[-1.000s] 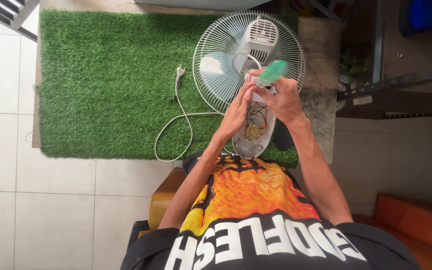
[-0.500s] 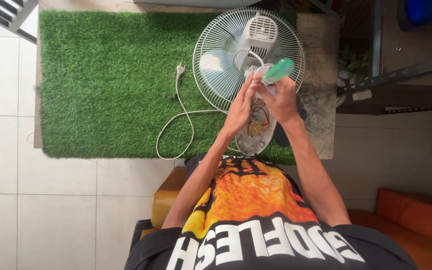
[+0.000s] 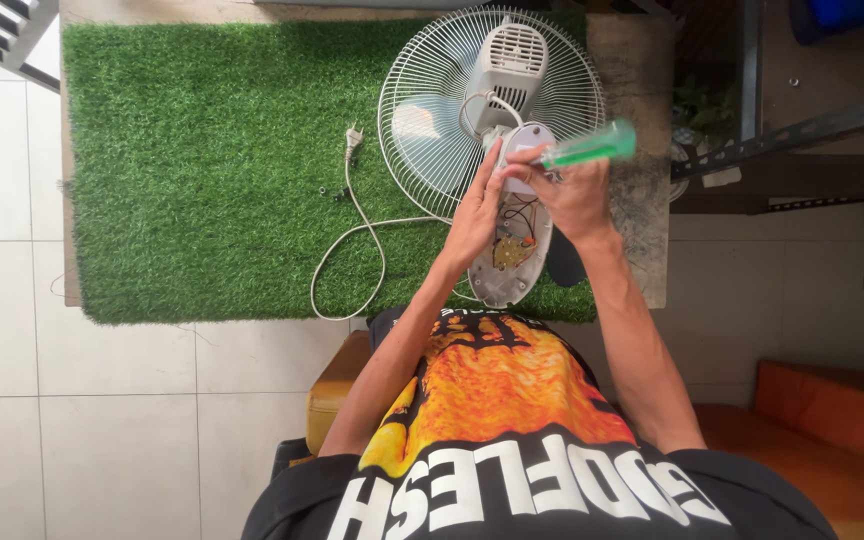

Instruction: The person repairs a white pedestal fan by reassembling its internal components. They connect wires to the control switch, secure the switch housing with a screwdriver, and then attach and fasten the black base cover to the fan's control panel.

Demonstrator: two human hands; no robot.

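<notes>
While the white fan [image 3: 497, 120] lies face down on the green artificial turf mat [image 3: 202, 170], its opened base [image 3: 512, 240], with wires and a small circuit board exposed, is steadied by the left hand [image 3: 474, 215], fingers resting on its edge. A green-handled screwdriver [image 3: 587, 146] is gripped in the clenched right hand [image 3: 572, 195]. Work inside the base appears underway; careful tip placement seems needed. The power cord [image 3: 352, 235] trails across the mat.

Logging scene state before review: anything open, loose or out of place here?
Yes. The fan lies flat on the green turf mat, its base housing open with wires and a board exposed. The right hand holds a green-handled screwdriver; the left hand steadies the base. Small loose bits lie near the unplugged plug.
</notes>
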